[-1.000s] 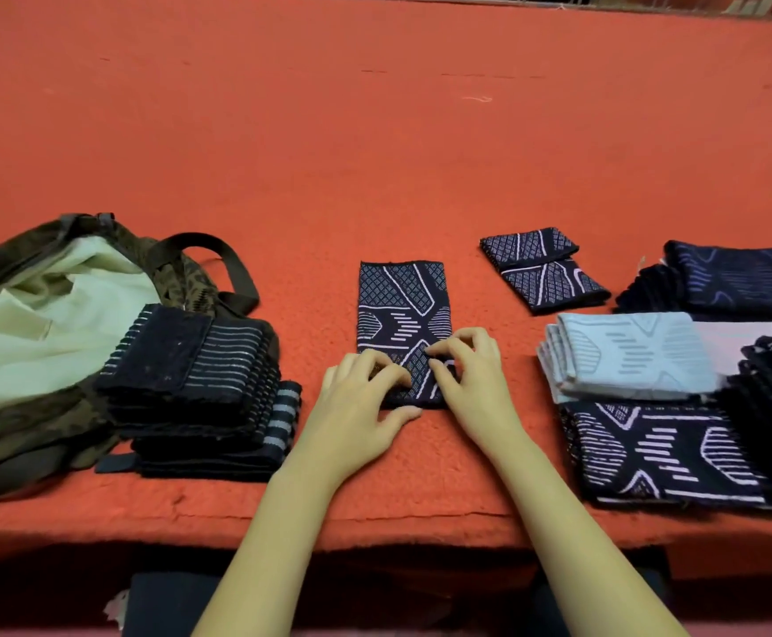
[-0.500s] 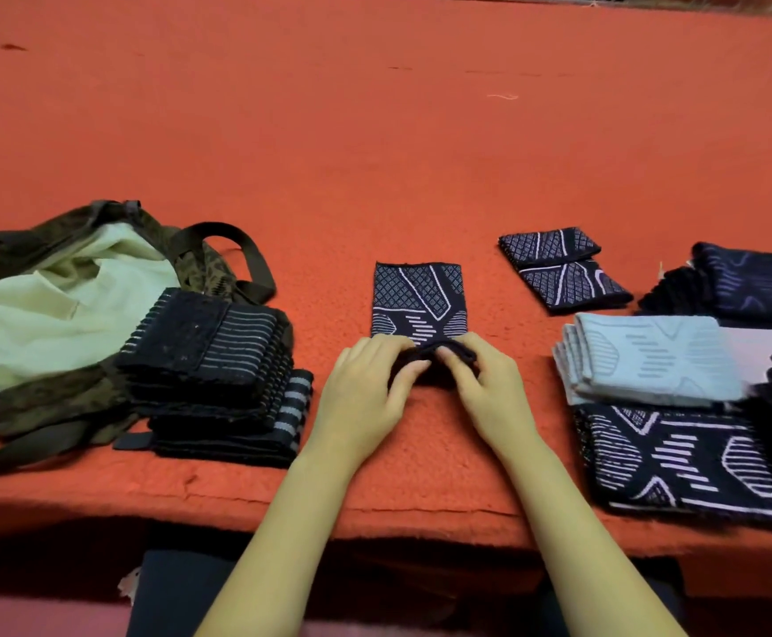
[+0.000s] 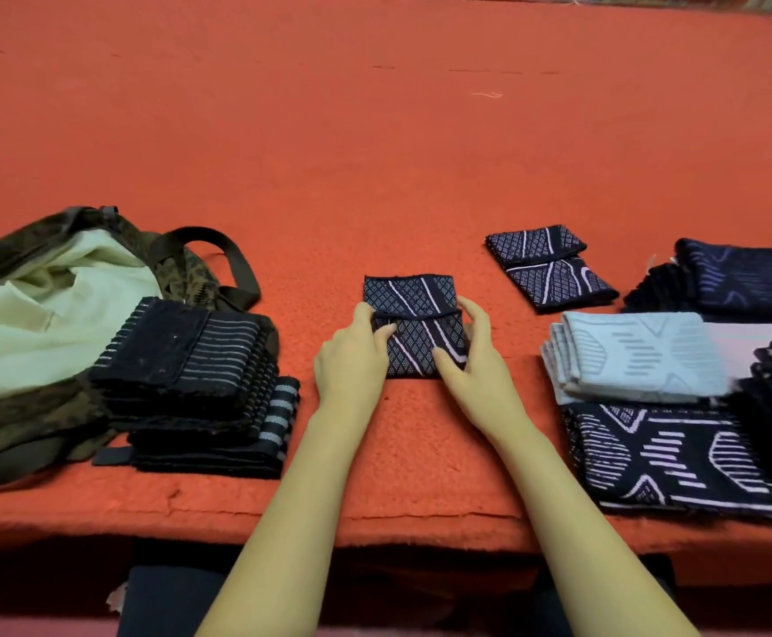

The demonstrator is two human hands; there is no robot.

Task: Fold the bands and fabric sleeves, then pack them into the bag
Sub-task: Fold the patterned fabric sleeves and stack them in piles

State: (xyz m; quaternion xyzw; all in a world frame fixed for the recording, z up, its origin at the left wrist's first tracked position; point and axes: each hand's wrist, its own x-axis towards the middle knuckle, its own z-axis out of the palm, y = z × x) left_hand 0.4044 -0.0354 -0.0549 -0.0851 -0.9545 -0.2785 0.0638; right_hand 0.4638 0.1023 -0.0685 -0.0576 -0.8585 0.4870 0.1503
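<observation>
A navy patterned fabric sleeve [image 3: 421,314] lies folded in half on the red table in front of me. My left hand [image 3: 352,360] holds its left edge, the fingers curled onto the upper flap. My right hand [image 3: 471,360] grips its right edge, the thumb on top near the lower corner. A camouflage bag [image 3: 30,314] with pale lining lies open at the left. Against the bag sits a stack of dark striped bands [image 3: 191,374]. A second folded navy sleeve [image 3: 549,266] rests further back to the right.
At the right lie unfolded pieces: a pale blue sleeve [image 3: 637,356] on a large navy patterned one [image 3: 673,457], and more dark fabric [image 3: 751,278] behind. The red felt table [image 3: 375,131] stretches far back; its front edge runs just below my wrists.
The sleeve lay flat and full length; both hands lifted its near end and folded it away from me onto the far half. It now lies doubled, with my hands at its sides.
</observation>
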